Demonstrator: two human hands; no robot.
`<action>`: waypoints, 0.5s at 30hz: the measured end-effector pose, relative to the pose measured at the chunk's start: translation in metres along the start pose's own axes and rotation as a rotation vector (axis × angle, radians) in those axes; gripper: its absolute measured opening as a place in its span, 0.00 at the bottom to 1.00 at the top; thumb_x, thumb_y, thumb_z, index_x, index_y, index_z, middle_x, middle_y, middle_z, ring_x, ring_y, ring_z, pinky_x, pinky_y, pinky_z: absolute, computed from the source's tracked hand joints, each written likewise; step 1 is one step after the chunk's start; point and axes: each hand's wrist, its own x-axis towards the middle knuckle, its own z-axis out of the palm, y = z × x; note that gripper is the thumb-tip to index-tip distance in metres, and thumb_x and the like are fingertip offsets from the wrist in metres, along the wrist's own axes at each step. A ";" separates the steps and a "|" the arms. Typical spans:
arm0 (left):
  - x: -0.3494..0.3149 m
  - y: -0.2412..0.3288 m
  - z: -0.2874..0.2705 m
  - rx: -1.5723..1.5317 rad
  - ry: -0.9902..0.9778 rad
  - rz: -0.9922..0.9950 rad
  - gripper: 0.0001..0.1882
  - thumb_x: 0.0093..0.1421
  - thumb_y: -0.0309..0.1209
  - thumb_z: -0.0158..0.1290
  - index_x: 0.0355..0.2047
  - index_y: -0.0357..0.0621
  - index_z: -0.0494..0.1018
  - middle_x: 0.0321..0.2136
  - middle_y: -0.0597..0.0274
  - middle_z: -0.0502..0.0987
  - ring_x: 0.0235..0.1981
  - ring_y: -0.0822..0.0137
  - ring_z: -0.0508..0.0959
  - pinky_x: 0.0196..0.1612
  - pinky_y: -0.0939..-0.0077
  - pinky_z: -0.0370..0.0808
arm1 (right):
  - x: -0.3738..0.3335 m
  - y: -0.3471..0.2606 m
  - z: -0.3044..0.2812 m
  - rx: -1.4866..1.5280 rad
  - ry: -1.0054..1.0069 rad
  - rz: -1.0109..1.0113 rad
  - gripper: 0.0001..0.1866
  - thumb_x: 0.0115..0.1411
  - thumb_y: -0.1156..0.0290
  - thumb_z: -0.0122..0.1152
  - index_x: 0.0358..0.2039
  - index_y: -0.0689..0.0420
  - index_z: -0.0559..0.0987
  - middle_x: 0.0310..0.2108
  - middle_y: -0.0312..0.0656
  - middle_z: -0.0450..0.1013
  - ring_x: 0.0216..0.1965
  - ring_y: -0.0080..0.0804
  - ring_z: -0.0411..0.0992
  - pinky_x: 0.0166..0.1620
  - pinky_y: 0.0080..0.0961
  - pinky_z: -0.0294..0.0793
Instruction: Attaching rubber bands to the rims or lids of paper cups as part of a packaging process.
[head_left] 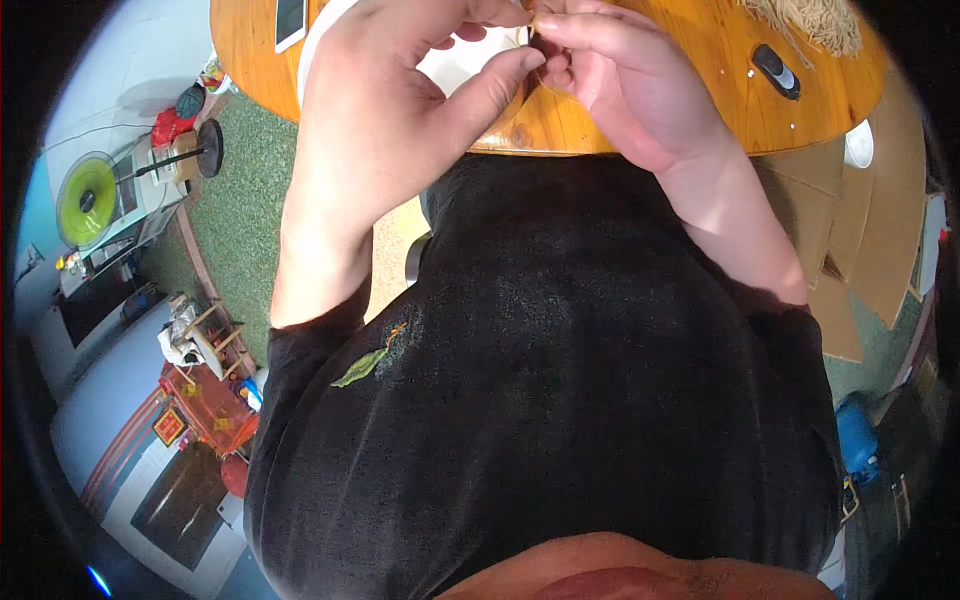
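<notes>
Both hands at 12 o'clock: left hand [405,115] and right hand [640,90] nearly tip to tip by white dish [460,68]. Tiny tan piece [532,30] sits between fingertips; can't identify it. Can't tell whether either hand truly pinches it. I'd rest wrists on wooden table [715,35], hold piece lightly, work only fingertips; squeezing may snap it. Tan strand bundle [825,25] at 2 o'clock, near black gadget [776,72].

left hand [390,120] brightly lit; picture's edges warped, perhaps soft
</notes>
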 end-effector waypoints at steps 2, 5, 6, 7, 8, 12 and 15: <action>0.000 0.000 0.001 -0.002 -0.022 -0.011 0.10 0.53 0.22 0.66 0.36 0.38 0.79 0.32 0.54 0.80 0.34 0.59 0.80 0.39 0.69 0.75 | -0.002 -0.003 0.001 -0.027 -0.003 0.040 0.09 0.68 0.71 0.56 0.39 0.63 0.80 0.34 0.37 0.75 0.36 0.22 0.69 0.42 0.19 0.66; 0.002 -0.003 0.001 0.041 -0.062 -0.015 0.08 0.55 0.22 0.65 0.36 0.38 0.79 0.31 0.55 0.81 0.32 0.60 0.80 0.38 0.70 0.75 | 0.026 0.016 -0.034 -0.039 -0.621 -0.373 0.10 0.68 0.72 0.55 0.40 0.64 0.80 0.35 0.37 0.75 0.37 0.22 0.70 0.43 0.20 0.66; 0.001 -0.004 0.003 0.013 -0.050 -0.037 0.08 0.56 0.21 0.65 0.36 0.37 0.79 0.30 0.55 0.80 0.31 0.61 0.80 0.37 0.71 0.75 | 0.017 0.010 -0.024 -0.038 -0.622 -0.367 0.10 0.68 0.72 0.55 0.40 0.64 0.80 0.35 0.37 0.75 0.37 0.22 0.70 0.43 0.20 0.66; 0.000 -0.005 0.004 -0.015 -0.038 -0.059 0.07 0.57 0.21 0.64 0.35 0.37 0.79 0.30 0.56 0.80 0.30 0.61 0.80 0.36 0.72 0.75 | 0.001 0.000 -0.011 0.010 -0.345 -0.137 0.10 0.69 0.72 0.54 0.41 0.65 0.80 0.36 0.38 0.75 0.37 0.23 0.70 0.43 0.20 0.67; 0.000 -0.005 0.006 -0.016 -0.039 -0.059 0.07 0.57 0.21 0.64 0.35 0.37 0.79 0.30 0.56 0.80 0.30 0.61 0.80 0.36 0.72 0.75 | -0.007 -0.007 -0.002 0.056 -0.065 0.084 0.10 0.69 0.72 0.54 0.41 0.65 0.80 0.36 0.38 0.76 0.37 0.23 0.70 0.44 0.20 0.67; -0.001 -0.004 0.009 -0.118 0.028 -0.119 0.06 0.57 0.20 0.64 0.35 0.36 0.79 0.28 0.55 0.80 0.29 0.61 0.80 0.35 0.71 0.75 | -0.008 -0.007 -0.004 0.083 -0.050 0.122 0.10 0.69 0.72 0.54 0.42 0.65 0.79 0.37 0.38 0.76 0.38 0.23 0.70 0.45 0.20 0.68; 0.013 -0.048 0.048 -0.501 0.202 0.333 0.06 0.56 0.20 0.64 0.35 0.36 0.79 0.28 0.54 0.80 0.29 0.59 0.80 0.35 0.71 0.75 | -0.009 -0.007 -0.003 0.134 -0.070 0.150 0.11 0.69 0.72 0.54 0.44 0.66 0.79 0.38 0.39 0.76 0.38 0.24 0.71 0.45 0.20 0.68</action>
